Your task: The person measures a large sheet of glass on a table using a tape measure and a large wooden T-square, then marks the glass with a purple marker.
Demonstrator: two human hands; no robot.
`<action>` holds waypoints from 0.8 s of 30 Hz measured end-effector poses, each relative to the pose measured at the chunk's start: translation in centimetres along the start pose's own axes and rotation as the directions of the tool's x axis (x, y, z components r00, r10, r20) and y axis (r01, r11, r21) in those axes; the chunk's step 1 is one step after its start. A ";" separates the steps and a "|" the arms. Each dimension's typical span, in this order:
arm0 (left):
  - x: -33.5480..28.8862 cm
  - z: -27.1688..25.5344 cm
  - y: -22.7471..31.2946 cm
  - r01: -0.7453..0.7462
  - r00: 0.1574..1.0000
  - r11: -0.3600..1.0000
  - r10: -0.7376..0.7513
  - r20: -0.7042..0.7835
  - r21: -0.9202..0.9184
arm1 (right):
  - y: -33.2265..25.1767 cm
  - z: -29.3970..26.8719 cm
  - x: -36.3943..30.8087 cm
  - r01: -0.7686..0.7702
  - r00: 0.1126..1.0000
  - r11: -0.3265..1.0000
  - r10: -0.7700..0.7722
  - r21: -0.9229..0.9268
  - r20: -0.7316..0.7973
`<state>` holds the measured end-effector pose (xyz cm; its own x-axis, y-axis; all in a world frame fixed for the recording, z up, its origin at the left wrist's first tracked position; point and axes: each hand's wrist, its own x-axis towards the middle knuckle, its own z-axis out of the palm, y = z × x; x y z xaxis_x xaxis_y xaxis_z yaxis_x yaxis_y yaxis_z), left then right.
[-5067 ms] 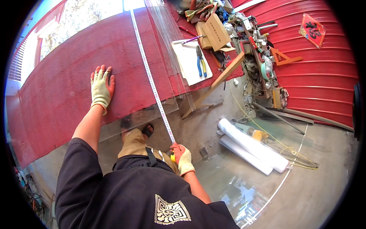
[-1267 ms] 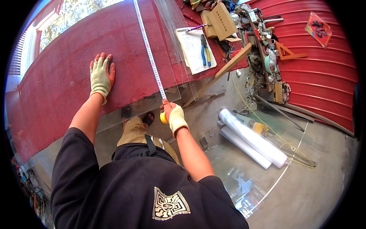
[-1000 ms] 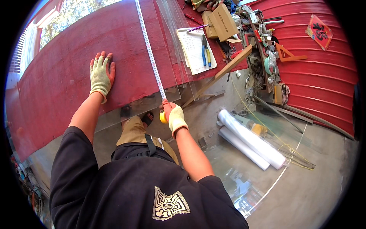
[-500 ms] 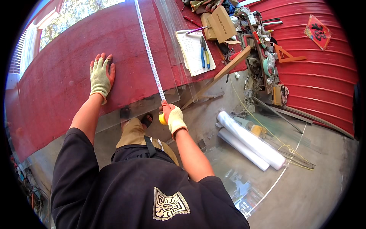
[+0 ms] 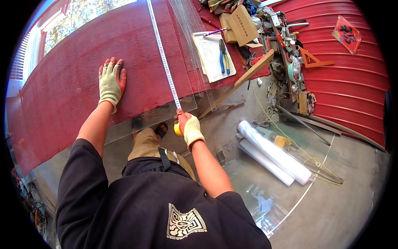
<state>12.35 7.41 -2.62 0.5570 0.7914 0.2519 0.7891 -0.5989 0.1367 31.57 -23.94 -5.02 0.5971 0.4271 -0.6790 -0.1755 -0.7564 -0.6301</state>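
My left hand (image 5: 111,84), in a cream glove with red fingers, lies flat and spread on a clear glass sheet over the red table (image 5: 70,87). At the table's front edge my right hand (image 5: 191,128), gloved alike, is closed round a tape measure with a yellow case (image 5: 178,128). The white tape blade (image 5: 164,62) runs out from it, away from me across the glass to the far edge. Part of the case is hidden by my fingers. The glass sheet (image 5: 143,120) juts past the table's near edge, above my feet.
Pliers (image 5: 223,56) with blue and yellow handles lie on a notepad (image 5: 206,62); a pen and cardboard box (image 5: 241,27) are beyond. A wooden strip (image 5: 248,76) slants off the table's right side. White rolls (image 5: 275,153) and a yellow cord lie on the floor, right.
Almost nothing differs. The view has shifted very slightly; both hands and the drawn-out tape keep their places on the table.
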 end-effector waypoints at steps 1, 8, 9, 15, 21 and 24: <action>0.0 0.0 0.0 0.000 1.000 1.000 0.000 0.001 0.002 | 0.0 0.0 0.0 0.006 1.000 1.000 -0.006 -0.003 -0.002; 0.0 0.0 -0.1 0.000 1.000 1.000 0.000 -0.002 -0.002 | -0.7 -0.2 -0.4 0.001 1.000 1.000 -0.001 -0.022 -0.001; 0.0 -0.1 0.0 0.001 1.000 1.000 -0.001 -0.001 0.000 | -0.7 -0.2 -0.4 -0.006 1.000 1.000 0.006 -0.021 0.004; 0.0 0.1 -0.2 0.004 1.000 1.000 -0.004 0.002 -0.004 | 0.4 0.0 0.4 -0.035 0.999 0.999 0.035 0.003 0.009; -0.1 -0.1 -0.1 0.005 1.000 1.000 -0.006 -0.011 -0.010 | 0.8 0.1 0.8 -0.046 0.999 0.999 0.046 0.009 0.025; -0.1 0.1 -0.2 0.003 1.000 1.000 -0.003 -0.017 -0.007 | 0.8 0.1 0.8 -0.036 0.999 0.999 0.035 0.024 0.029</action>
<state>12.14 7.43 -2.78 0.5500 0.7910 0.2680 0.7888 -0.5974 0.1444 31.83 -24.15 -6.14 0.5677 0.4145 -0.7113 -0.2153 -0.7592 -0.6142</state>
